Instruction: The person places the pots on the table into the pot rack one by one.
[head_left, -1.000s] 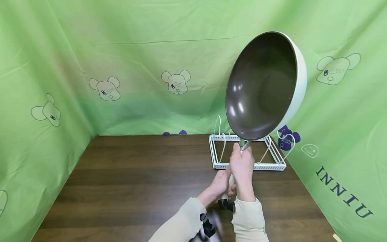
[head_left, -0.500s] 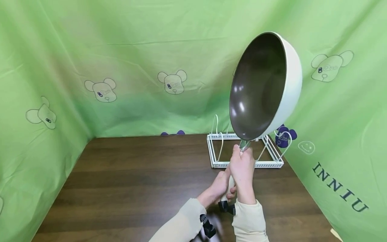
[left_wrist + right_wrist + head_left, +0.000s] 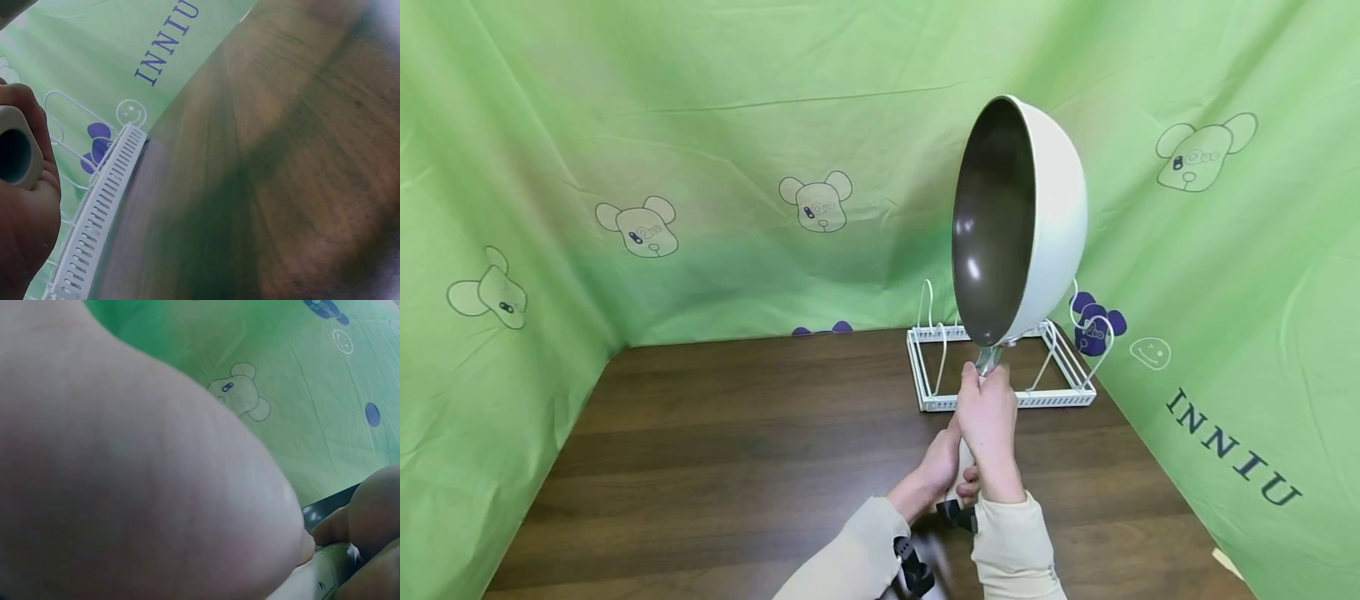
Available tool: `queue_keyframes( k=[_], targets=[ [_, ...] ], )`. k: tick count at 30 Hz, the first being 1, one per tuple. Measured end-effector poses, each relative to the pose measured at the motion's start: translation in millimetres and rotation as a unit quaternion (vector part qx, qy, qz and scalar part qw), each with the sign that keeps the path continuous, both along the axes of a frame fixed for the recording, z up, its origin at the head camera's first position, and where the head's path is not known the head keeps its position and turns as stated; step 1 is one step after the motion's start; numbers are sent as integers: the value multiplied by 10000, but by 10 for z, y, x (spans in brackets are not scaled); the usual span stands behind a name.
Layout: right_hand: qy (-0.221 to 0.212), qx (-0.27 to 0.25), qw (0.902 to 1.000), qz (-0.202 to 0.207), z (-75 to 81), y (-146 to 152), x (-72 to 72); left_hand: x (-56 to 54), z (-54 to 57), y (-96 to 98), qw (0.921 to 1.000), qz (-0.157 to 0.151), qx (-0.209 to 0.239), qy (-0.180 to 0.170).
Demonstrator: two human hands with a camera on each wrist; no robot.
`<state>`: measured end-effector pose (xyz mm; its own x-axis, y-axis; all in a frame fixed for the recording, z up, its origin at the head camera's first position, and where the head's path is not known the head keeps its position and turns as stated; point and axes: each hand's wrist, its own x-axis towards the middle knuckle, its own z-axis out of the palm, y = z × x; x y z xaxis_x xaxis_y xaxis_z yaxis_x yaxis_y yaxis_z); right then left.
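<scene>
A deep frying pan (image 3: 1056,225), white outside and dark brown inside, is held up with its bowl on top and its opening facing left. My right hand (image 3: 988,421) grips the upper part of its pale handle, just below the metal neck. Lower down, my left hand (image 3: 942,462) is wrapped round the same handle (image 3: 966,454). In the left wrist view the handle's hollow end (image 3: 15,153) sticks out of my left hand (image 3: 28,219). Skin close to the camera fills much of the right wrist view, with a bit of pan rim (image 3: 331,503) beyond. Behind the pan stands a white rack (image 3: 1052,400) with wire loops.
The rack rests on a brown wooden table (image 3: 737,450), near its back right corner. Green printed curtains (image 3: 722,167) enclose the back and both sides. A small pale object (image 3: 1227,562) lies at the right table edge.
The pan has turned so its opening faces further left and more of the white outside shows. It has also shifted somewhat left, with both hands keeping their grip. The head view has shifted slightly.
</scene>
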<state>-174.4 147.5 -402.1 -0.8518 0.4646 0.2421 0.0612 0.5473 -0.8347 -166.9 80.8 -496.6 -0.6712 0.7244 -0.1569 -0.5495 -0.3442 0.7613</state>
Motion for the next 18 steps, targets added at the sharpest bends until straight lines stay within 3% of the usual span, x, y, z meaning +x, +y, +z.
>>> queue_keyframes(
  k=[9, 18],
  targets=[
    [-41, 70, 9998, 204, -100, -8, 7, 35, -62, -42, 9963, -548, 651, -157],
    [-175, 164, 9991, 336, -177, -32, 13, 101, -116, -61, 9934, -610, 914, -315]
  ],
)
